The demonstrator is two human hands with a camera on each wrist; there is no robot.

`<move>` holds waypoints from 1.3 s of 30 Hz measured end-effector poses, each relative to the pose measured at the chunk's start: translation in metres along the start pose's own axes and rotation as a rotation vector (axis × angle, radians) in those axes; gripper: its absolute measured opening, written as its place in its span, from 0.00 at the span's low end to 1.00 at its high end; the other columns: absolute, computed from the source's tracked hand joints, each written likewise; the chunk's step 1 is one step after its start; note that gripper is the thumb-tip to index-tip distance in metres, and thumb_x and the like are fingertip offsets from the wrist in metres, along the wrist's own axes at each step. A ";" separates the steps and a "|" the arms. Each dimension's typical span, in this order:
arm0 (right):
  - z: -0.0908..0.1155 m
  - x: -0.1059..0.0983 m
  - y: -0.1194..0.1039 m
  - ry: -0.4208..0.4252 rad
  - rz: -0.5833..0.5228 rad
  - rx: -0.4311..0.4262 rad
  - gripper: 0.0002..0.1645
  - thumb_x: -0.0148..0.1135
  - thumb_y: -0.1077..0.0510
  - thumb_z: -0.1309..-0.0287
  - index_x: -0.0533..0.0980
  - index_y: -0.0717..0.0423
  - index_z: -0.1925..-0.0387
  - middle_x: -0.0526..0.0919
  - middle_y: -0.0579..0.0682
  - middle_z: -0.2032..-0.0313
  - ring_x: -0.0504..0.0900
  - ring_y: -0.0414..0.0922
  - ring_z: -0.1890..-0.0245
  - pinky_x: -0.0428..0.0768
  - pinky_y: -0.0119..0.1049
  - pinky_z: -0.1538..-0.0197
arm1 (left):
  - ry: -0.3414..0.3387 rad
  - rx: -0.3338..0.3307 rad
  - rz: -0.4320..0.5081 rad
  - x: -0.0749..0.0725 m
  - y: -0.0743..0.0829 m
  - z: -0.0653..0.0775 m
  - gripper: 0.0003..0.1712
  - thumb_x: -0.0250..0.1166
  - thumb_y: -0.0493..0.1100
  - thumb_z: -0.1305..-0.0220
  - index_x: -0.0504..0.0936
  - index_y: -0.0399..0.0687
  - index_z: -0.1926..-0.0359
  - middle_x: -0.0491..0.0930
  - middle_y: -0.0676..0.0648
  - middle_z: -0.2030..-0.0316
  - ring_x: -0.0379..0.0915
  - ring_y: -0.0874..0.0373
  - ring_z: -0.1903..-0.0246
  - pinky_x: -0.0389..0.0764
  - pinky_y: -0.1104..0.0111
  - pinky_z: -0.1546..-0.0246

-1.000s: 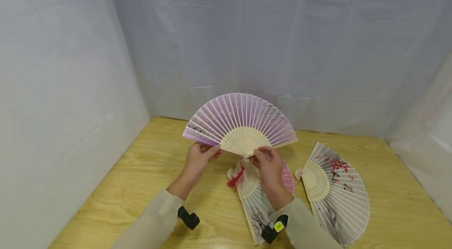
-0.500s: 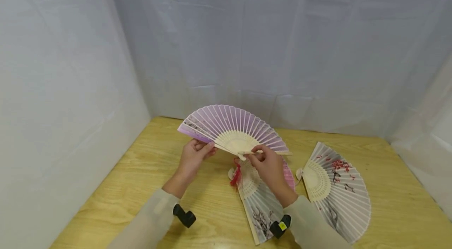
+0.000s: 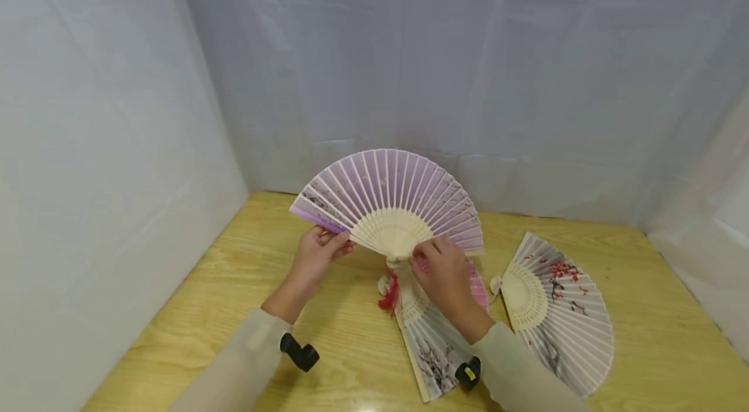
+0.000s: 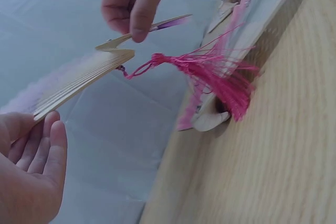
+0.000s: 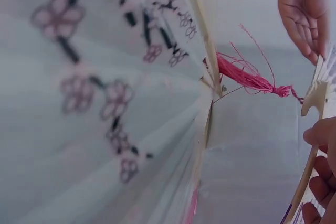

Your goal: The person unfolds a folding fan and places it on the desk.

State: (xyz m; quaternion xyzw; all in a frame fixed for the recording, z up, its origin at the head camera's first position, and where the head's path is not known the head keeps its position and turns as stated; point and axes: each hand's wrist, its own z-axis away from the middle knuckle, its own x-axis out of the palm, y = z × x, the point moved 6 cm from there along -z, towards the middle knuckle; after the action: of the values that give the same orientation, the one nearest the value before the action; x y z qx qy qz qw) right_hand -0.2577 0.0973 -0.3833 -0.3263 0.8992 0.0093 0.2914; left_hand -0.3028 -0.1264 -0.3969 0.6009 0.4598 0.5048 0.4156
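A purple folding fan (image 3: 386,184) is spread wide in front of me, held up over the table. My left hand (image 3: 313,259) pinches its left outer rib between thumb and fingers. Close to the pivot, my right hand (image 3: 447,275) pinches the right outer rib. From the pivot hangs a pink-red tassel (image 4: 210,74), its strands reaching down over a second fan in the left wrist view. That grey fan (image 3: 433,347) with dark branches and a pink part lies open on the table, partly hidden beneath my right forearm.
To the right, another open fan (image 3: 562,314) with red blossoms lies on the wooden table (image 3: 234,308). Pale cloth walls (image 3: 374,61) enclose the table at the back and both sides. Each wrist carries a small black camera (image 3: 300,352).
The purple fan dipped flatter half a second ago and is now tilted upright again, a little left of its first place. Both hands shifted slightly left with it; the fans on the table stayed put.
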 end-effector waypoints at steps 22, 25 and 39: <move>0.014 0.000 0.006 -0.133 -0.024 -0.126 0.16 0.73 0.68 0.64 0.75 0.56 0.72 0.70 0.45 0.75 0.69 0.42 0.75 0.72 0.35 0.73 | 0.014 -0.029 0.000 -0.036 0.014 -0.006 0.12 0.53 0.27 0.31 0.68 0.27 0.48 0.83 0.56 0.73 0.80 0.65 0.71 0.82 0.73 0.61; 0.015 0.000 0.004 -0.136 -0.019 -0.156 0.15 0.72 0.68 0.63 0.75 0.56 0.72 0.70 0.45 0.75 0.69 0.42 0.75 0.72 0.35 0.73 | -0.015 -0.033 0.001 -0.038 0.016 -0.006 0.14 0.53 0.27 0.31 0.66 0.26 0.46 0.83 0.56 0.72 0.80 0.65 0.70 0.82 0.74 0.60; 0.023 0.000 0.003 -0.194 0.020 -0.167 0.16 0.71 0.68 0.64 0.72 0.53 0.75 0.70 0.45 0.76 0.69 0.41 0.77 0.70 0.35 0.74 | -0.031 -0.043 -0.006 -0.067 0.020 -0.008 0.12 0.52 0.28 0.29 0.67 0.30 0.47 0.84 0.56 0.71 0.81 0.65 0.70 0.81 0.74 0.61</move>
State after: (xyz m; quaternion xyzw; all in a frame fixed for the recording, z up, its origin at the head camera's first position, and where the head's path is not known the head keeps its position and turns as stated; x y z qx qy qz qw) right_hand -0.2471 0.1045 -0.4029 -0.3380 0.8661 0.1184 0.3488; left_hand -0.3129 -0.1964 -0.3911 0.5984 0.4441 0.5037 0.4371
